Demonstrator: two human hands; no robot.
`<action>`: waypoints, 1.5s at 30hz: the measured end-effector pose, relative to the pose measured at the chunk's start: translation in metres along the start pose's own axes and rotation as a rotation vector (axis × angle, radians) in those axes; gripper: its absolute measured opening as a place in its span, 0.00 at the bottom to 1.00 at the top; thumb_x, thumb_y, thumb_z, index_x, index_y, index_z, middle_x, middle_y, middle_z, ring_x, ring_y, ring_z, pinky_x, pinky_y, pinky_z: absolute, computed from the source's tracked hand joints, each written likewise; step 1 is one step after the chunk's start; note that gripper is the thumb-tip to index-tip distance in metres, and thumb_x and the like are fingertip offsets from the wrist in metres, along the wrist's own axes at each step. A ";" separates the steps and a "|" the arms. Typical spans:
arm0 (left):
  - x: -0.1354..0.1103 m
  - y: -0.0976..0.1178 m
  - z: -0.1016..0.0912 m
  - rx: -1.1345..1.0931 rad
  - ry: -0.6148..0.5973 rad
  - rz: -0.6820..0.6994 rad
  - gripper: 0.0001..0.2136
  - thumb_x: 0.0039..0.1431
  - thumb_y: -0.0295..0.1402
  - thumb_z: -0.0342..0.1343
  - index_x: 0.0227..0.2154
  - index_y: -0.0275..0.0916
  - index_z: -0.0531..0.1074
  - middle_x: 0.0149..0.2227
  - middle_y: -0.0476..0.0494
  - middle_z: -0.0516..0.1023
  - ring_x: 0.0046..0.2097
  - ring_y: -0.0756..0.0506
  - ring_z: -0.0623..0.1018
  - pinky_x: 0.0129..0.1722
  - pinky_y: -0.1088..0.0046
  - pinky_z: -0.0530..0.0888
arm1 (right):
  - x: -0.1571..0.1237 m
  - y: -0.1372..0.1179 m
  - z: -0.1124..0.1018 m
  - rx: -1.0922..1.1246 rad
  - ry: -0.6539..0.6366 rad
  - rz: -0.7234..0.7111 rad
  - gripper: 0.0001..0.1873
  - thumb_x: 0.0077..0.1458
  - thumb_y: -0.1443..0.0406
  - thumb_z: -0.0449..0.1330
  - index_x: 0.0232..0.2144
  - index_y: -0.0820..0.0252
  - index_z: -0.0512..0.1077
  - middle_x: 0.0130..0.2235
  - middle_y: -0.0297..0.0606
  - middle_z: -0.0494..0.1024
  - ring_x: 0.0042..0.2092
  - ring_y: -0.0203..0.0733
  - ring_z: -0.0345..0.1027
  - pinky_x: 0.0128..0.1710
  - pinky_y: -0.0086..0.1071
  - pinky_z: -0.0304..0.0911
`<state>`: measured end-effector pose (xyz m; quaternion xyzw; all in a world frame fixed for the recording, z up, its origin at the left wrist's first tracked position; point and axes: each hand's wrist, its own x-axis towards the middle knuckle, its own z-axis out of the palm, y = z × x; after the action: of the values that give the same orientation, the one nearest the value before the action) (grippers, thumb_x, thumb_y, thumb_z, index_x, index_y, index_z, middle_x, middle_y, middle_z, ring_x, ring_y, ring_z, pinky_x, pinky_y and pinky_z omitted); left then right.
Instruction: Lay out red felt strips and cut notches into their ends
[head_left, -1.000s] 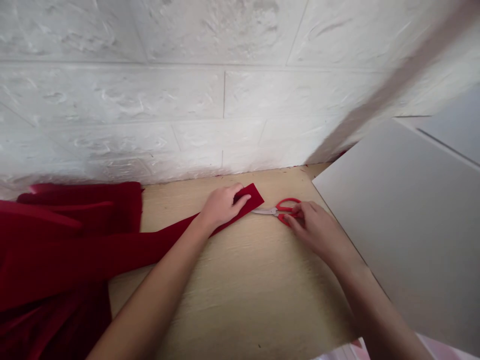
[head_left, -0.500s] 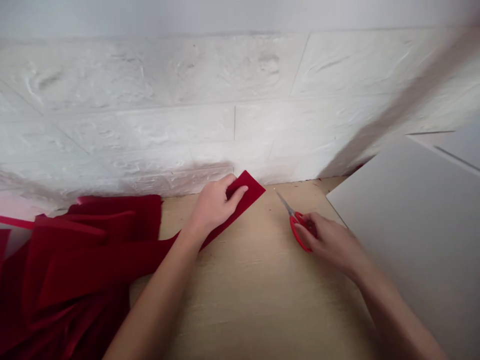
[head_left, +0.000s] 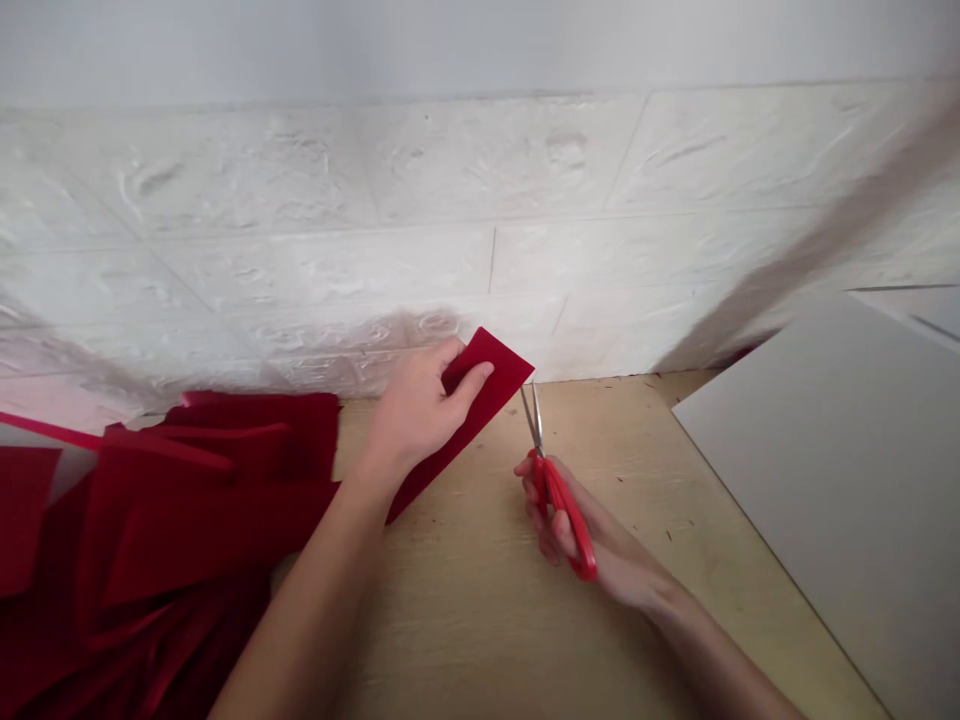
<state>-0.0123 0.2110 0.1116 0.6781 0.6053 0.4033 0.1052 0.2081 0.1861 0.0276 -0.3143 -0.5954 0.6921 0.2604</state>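
My left hand [head_left: 420, 405] pinches a dark red fabric strip [head_left: 491, 385] between thumb and fingers near its squared end. The strip is raised over the wooden tabletop [head_left: 465, 600], and its other part runs back under my wrist toward the left. In my right hand [head_left: 574, 515] is a pair of scissors [head_left: 551, 480] with red handles. Their blades point up and stand slightly apart, with the tips close by the strip's right corner. Whether metal touches fabric I cannot tell.
A heap of red fabric [head_left: 195, 530] lies on the left. A white brick-patterned wall [head_left: 420, 250] rises behind the table. A pale board [head_left: 840, 480] takes up the right side. Small dark red scraps [head_left: 667, 535] are scattered on the wood.
My right hand has moved left and turned, bringing the scissors upright beside the strip; their blades have parted. My left hand still grips the strip, its end now tilted up slightly more.
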 end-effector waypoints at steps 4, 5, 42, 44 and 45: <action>-0.002 0.003 -0.001 -0.026 -0.023 -0.014 0.12 0.64 0.39 0.54 0.27 0.38 0.69 0.25 0.51 0.74 0.27 0.50 0.69 0.27 0.72 0.62 | 0.000 -0.011 0.012 -0.052 -0.023 0.009 0.33 0.53 0.40 0.63 0.51 0.50 0.61 0.40 0.35 0.60 0.34 0.36 0.56 0.33 0.32 0.62; -0.002 0.004 -0.001 -0.040 -0.037 -0.010 0.13 0.64 0.39 0.54 0.26 0.38 0.68 0.25 0.51 0.73 0.27 0.50 0.69 0.27 0.72 0.62 | 0.000 -0.014 0.013 -0.065 -0.019 0.010 0.33 0.52 0.41 0.65 0.51 0.50 0.61 0.39 0.35 0.60 0.35 0.36 0.57 0.34 0.32 0.62; 0.000 -0.002 -0.002 -0.265 -0.356 -0.241 0.13 0.60 0.42 0.58 0.28 0.37 0.75 0.25 0.49 0.75 0.24 0.51 0.69 0.22 0.77 0.62 | 0.013 0.004 0.017 -0.120 0.143 -0.050 0.25 0.61 0.42 0.56 0.33 0.57 0.64 0.25 0.27 0.59 0.25 0.32 0.50 0.22 0.29 0.49; -0.001 -0.002 -0.002 -0.260 -0.360 -0.254 0.14 0.60 0.44 0.58 0.29 0.37 0.75 0.26 0.49 0.76 0.25 0.51 0.69 0.22 0.77 0.62 | 0.013 0.006 0.017 -0.130 0.159 -0.046 0.24 0.61 0.42 0.57 0.33 0.57 0.64 0.24 0.27 0.59 0.24 0.32 0.49 0.22 0.29 0.47; -0.001 -0.002 -0.003 -0.258 -0.360 -0.262 0.14 0.60 0.44 0.58 0.30 0.37 0.75 0.26 0.49 0.76 0.25 0.51 0.70 0.23 0.77 0.62 | 0.012 0.007 0.016 -0.133 0.163 -0.042 0.24 0.61 0.43 0.57 0.33 0.57 0.64 0.24 0.26 0.58 0.24 0.32 0.49 0.22 0.29 0.47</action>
<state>-0.0157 0.2099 0.1114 0.6358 0.6029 0.3330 0.3484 0.1877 0.1833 0.0202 -0.3733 -0.6233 0.6176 0.3012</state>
